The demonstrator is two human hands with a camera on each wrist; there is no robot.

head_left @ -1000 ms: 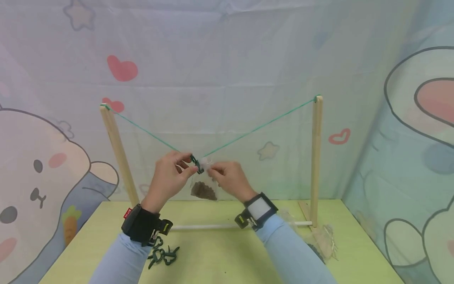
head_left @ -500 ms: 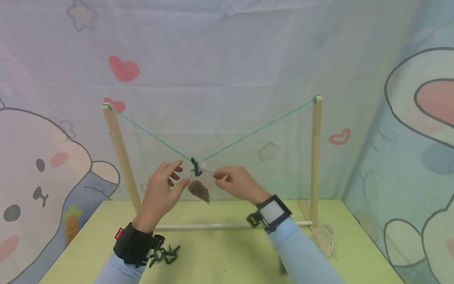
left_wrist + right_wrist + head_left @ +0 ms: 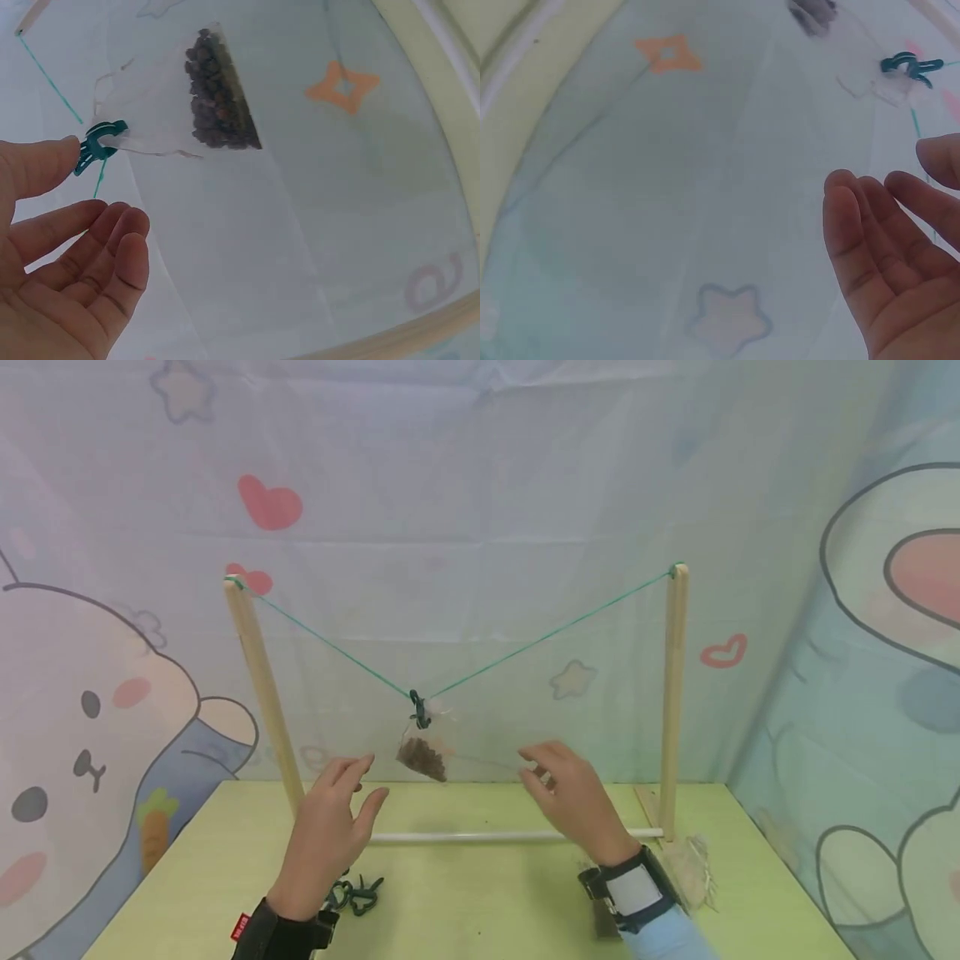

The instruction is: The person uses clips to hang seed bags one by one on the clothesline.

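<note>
A clear bag with dark brown bits hangs from a green clip on a sagging green string stretched between two wooden posts. In the left wrist view the bag and clip hang just past my fingertips. My left hand is open below and left of the bag, holding nothing. My right hand is open to the bag's right, also holding nothing. The clip shows above my right fingers in the right wrist view.
Several spare green clips lie on the yellow-green table by my left wrist. A white rod joins the post bases. More clear bags lie at the right post's foot. A cartoon-print cloth hangs behind.
Both hands have let go of the clip and bag and dropped down and apart. The bag now hangs by the clip on the string.
</note>
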